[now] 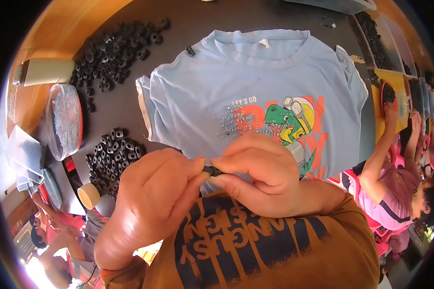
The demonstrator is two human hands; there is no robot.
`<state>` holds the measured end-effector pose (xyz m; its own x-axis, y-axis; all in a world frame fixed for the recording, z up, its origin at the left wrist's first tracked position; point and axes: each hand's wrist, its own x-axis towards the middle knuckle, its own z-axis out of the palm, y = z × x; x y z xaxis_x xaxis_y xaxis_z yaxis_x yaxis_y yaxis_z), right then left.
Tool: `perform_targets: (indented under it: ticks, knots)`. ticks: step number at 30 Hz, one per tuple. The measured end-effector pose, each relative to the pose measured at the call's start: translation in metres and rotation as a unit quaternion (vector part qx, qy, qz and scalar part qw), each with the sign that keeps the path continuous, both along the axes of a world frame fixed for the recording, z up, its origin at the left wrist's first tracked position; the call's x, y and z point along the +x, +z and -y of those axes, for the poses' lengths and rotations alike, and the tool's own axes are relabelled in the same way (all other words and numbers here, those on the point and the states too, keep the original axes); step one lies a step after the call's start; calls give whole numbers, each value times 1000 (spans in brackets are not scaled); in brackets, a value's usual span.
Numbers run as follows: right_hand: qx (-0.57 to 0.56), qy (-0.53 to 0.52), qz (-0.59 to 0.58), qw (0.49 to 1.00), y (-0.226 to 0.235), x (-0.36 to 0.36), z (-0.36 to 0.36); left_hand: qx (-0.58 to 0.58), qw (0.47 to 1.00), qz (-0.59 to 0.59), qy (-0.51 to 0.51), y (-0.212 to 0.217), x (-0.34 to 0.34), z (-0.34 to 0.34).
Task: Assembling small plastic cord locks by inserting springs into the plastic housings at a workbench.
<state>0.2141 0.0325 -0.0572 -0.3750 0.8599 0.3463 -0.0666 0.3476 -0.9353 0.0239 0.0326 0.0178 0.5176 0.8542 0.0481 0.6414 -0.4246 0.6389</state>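
My left hand [156, 180] and my right hand [263, 173] meet in front of my chest, both closed in a pinch. Between their fingertips is a small black plastic part [212, 170], mostly covered by the fingers. Beneath and beyond the hands, a light blue T-shirt [193, 96] with a printed cartoon dinosaur lies spread on the dark table [130, 113]. Tiny clear pieces [234, 120] are scattered over its print, just past my right hand. A single black part [190, 51] rests at the shirt's left shoulder.
Small black parts lie in a far-left pile [111, 55] and a nearer pile [115, 156]. A round clear tub [65, 123] of tiny clear pieces stands at the left, with a tan cup [88, 196] nearer. Co-workers sit on both sides; one reaches over a yellow surface [393, 79].
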Motion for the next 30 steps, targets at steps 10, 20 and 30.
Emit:
perform_targets:
  ticks: [10, 20, 30]
  knots:
    - [-120, -2, -48, 992, 3, -5, 6, 42, 999, -12, -19, -3, -1, 0]
    - [-381, 94, -237, 889, 4, 1, 3, 179, 982, -46, 44, -27, 14, 20]
    - [-414, 85, -279, 862, 12, 0, 2, 252, 967, -28, 6, -29, 16, 9]
